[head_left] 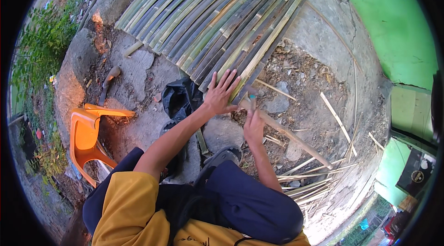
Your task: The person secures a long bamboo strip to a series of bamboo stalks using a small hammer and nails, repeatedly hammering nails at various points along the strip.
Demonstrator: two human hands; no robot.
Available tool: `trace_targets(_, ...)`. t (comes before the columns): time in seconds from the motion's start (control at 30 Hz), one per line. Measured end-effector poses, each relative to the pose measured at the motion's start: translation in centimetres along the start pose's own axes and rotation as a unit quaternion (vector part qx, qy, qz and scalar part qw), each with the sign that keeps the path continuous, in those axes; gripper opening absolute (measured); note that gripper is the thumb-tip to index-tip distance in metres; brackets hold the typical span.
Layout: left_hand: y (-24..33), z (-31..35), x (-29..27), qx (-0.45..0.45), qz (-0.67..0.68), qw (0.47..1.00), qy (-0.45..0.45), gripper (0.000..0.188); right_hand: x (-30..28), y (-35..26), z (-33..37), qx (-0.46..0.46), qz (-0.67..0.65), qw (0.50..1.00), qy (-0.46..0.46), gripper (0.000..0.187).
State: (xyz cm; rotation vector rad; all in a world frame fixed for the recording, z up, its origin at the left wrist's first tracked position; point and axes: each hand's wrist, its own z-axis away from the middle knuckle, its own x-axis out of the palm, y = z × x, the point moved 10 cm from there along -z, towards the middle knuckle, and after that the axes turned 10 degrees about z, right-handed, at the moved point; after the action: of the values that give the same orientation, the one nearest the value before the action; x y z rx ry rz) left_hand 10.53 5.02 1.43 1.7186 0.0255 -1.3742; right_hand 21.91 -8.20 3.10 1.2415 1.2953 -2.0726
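A row of split bamboo slats (199,19), green to dark brown, lies side by side before me like a panel. My left hand (221,94) rests on the near ends of the slats at the right edge, fingers spread and palm down. Just right of it, my right hand (253,128) is closed round the handle of what looks like a hammer (252,99), its neck teal and its head blurred near the slat ends. Beside that hand, a wooden pole (296,142) slants across the ground to the lower right, its upper end near the slats.
An orange plastic chair (85,130) lies at the left, near a curved dark-handled tool (108,84). A black plastic bag (180,98) sits below the slats. Thin bamboo strips (319,183) litter the right side. A green wall (393,19) stands at the far right.
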Motion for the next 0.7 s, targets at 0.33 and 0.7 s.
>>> trace_targets(0.33, 0.0, -0.2, 0.0, -0.022, 0.002, 0.999, -0.024, 0.127, 1.4, 2.3, 0.9, 0.065, -0.097, 0.993, -0.017, 0.035)
trace_targets(0.7, 6.4, -10.5, 0.3, 0.255, -0.009, 0.964, -0.068, 0.033, -0.5, 9.0, 4.5, 0.176, -0.270, 0.946, 0.028, 0.030)
